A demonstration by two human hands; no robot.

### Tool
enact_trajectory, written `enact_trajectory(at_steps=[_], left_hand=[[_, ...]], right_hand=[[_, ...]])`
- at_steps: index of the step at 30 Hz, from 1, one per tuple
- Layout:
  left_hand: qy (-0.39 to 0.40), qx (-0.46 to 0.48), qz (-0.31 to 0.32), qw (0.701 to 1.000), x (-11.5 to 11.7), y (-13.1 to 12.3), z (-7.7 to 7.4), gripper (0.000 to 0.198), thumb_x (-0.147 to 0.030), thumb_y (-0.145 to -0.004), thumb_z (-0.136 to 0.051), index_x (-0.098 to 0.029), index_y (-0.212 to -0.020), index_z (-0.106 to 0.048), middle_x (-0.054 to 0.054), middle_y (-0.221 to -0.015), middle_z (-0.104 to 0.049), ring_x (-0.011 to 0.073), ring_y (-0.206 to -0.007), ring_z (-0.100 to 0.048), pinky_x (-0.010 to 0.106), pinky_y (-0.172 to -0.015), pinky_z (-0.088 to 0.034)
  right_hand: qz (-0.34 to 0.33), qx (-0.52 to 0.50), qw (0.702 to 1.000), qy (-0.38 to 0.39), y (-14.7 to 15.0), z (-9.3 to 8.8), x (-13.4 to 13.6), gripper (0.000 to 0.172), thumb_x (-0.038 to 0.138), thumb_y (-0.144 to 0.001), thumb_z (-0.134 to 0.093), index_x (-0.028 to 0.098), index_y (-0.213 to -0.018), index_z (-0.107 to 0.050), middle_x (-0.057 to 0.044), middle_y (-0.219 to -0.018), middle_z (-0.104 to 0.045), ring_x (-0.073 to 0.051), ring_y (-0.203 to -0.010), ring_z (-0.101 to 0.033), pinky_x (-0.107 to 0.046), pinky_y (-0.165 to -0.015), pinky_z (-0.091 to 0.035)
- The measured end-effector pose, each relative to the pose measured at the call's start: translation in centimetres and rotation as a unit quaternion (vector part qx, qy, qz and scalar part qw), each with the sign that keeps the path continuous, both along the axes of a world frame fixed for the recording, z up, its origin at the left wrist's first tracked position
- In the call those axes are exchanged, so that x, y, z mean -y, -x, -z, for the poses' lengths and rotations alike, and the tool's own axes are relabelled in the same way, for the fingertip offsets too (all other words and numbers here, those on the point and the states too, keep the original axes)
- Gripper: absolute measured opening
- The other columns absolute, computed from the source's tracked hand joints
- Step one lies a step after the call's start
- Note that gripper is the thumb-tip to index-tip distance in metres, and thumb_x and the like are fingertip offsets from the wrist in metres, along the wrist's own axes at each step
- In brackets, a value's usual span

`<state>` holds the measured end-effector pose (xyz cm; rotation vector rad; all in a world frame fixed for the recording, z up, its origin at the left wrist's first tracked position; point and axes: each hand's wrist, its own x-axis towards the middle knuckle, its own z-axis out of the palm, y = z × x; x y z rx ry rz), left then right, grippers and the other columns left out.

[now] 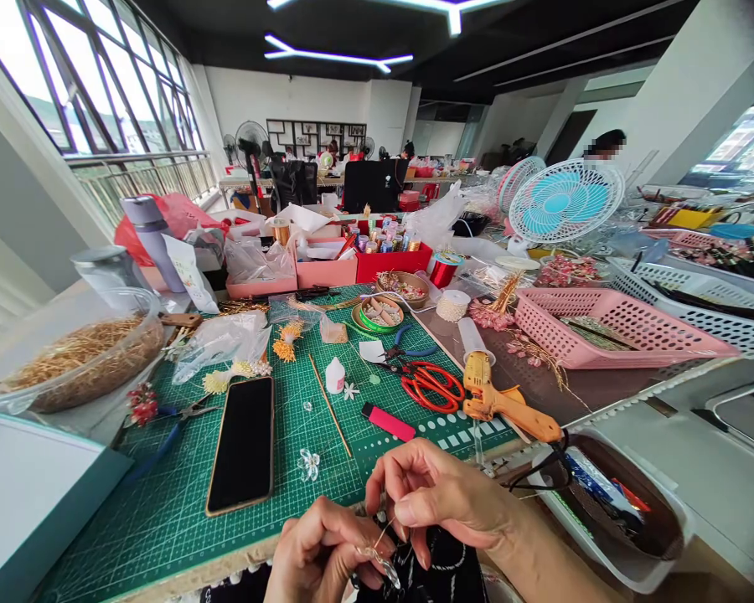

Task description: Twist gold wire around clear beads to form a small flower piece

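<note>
Two bare hands working close together above a black cloth [424, 569]: left hand [323, 557] closed on a clear glass bead [383, 567] on fine wire [384, 533], right hand [443, 498] curled in beside the wire, its grip unclear. Loose wire end pointing up, just off the green cutting mat [157, 511].

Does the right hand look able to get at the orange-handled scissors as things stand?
Probably yes. The right hand is just in front of the orange-handled scissors, with only green cutting mat between them. It would likely need to leave the small clear piece held in the left hand first.
</note>
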<state>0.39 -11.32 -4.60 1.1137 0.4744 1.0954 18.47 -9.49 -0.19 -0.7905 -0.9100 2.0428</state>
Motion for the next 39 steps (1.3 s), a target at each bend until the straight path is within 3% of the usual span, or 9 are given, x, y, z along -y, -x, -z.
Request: enact_trajectory(at_steps=[11, 20, 26, 32, 39], left_hand=[[-0.035, -0.019, 0.026, 0.999, -0.2, 0.1, 0.1, 0.009, -0.016, -0.085, -0.059, -0.021, -0.081, -0.066, 0.004, -0.078, -0.077, 0.0136, -0.061, -0.069, 0.022, -0.055, -0.056], [-0.079, -0.043, 0.057, 0.994, -0.3, 0.8, 0.5, 0.012, -0.015, -0.086, -0.056, -0.023, -0.086, -0.066, 0.004, -0.086, -0.077, 0.0159, -0.073, -0.071, 0.024, -0.065, -0.056], [-0.044, -0.044, 0.073, 0.995, -0.5, 0.8, 0.2, 0.011, -0.018, -0.086, -0.057, -0.024, -0.084, -0.066, 0.002, -0.081, -0.077, 0.0166, -0.074, -0.071, 0.025, -0.064, -0.056], [0.017, -0.117, 0.075, 0.99, -0.4, 0.4, -0.1, 0.012, -0.027, -0.084, -0.06, -0.016, -0.081, -0.065, 0.007, -0.077, -0.076, 0.0135, -0.058, -0.069, 0.023, -0.056, -0.056], [0.129, -0.069, 0.027, 0.989, -0.1, -0.3, -0.5, 0.022, -0.034, -0.075, -0.07, -0.017, -0.08, -0.058, 0.004, -0.075, -0.076, 0.0134, -0.058, -0.068, 0.022, -0.05, -0.056]], right_hand=[[-0.02, 0.008, 1.0, 0.013, -0.2, 0.3, 0.1, 0.021, 0.018, -0.053, -0.075, 0.011, -0.055, -0.056, -0.004, -0.076, -0.065, -0.006, -0.043, -0.056, -0.013, -0.03, -0.045], [-0.096, 0.031, 0.995, 0.021, -0.4, 0.8, -1.3, 0.022, 0.02, -0.051, -0.074, 0.011, -0.058, -0.055, -0.004, -0.075, -0.065, -0.006, -0.042, -0.056, -0.016, -0.032, -0.05], [-0.13, 0.082, 0.988, -0.008, -0.3, 0.2, -1.6, 0.024, 0.023, -0.052, -0.075, 0.011, -0.058, -0.055, -0.003, -0.076, -0.063, -0.006, -0.046, -0.056, -0.014, -0.032, -0.048], [-0.159, 0.194, 0.964, -0.085, -1.1, -1.5, -2.2, 0.015, 0.015, -0.054, -0.072, 0.012, -0.06, -0.059, -0.001, -0.077, -0.062, -0.005, -0.054, -0.054, -0.011, -0.039, -0.047], [-0.142, 0.27, 0.944, -0.126, -1.5, -1.4, -2.2, 0.017, 0.023, -0.057, -0.073, 0.013, -0.063, -0.06, 0.006, -0.054, -0.057, -0.004, -0.046, -0.048, -0.014, -0.044, -0.036]])
